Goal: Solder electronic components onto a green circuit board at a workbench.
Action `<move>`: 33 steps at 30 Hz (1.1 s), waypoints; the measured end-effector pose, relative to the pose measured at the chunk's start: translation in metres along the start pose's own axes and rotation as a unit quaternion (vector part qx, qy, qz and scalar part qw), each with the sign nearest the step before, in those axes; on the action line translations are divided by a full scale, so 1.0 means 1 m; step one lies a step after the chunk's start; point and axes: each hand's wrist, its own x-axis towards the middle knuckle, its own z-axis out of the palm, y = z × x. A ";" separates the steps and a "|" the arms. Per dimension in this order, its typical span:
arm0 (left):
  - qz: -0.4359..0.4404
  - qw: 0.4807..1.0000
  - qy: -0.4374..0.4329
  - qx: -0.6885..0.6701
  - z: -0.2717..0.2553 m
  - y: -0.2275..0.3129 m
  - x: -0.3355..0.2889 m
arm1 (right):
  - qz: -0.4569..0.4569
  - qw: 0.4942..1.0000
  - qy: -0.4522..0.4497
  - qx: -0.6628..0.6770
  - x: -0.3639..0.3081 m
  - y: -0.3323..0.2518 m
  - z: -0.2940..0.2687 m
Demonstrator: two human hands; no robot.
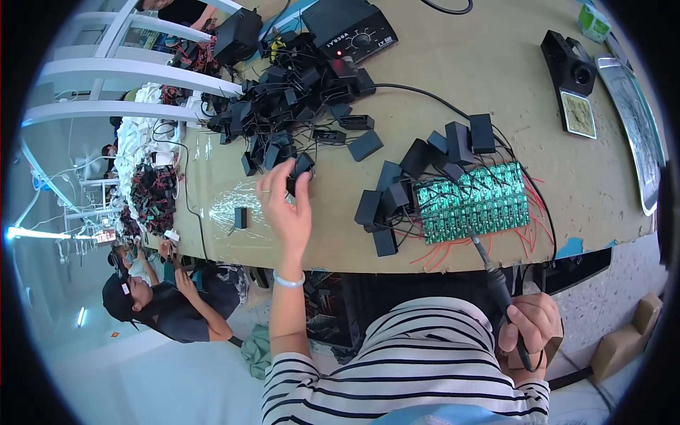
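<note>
My left hand point(287, 211) reaches to the near edge of a heap of small black boxes with wires point(283, 106). Its thumb and fingers are apart, curved about one black box point(303, 164); whether they touch it is unclear. My right hand point(533, 324) is closed round the handle of a soldering iron point(499, 285). The iron's metal tip points up at the near edge of a green circuit board panel point(474, 202). Several black boxes point(397, 195) lie along the panel's left and far sides, their wires running onto it. Red wires point(439, 253) stick out from the panel's edges.
A black soldering station point(350, 32) with a dial and red light stands at the back, its cable crossing the table. One loose black box point(241, 217) lies left of my hand. At right are an iron stand point(569, 64), sponge tray point(579, 115) and metal tray point(630, 134). Another person point(170, 304) works at left.
</note>
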 end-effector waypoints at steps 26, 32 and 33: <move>0.363 0.890 -0.261 -0.085 0.016 0.140 0.034 | -0.009 0.999 -0.004 0.047 0.007 0.020 0.015; 0.383 0.894 -0.222 -0.073 0.020 0.138 0.032 | -0.014 0.999 -0.003 0.041 0.011 0.021 0.023; 0.383 0.894 -0.222 -0.074 0.019 0.138 0.031 | -0.013 0.999 -0.003 0.040 0.012 0.021 0.024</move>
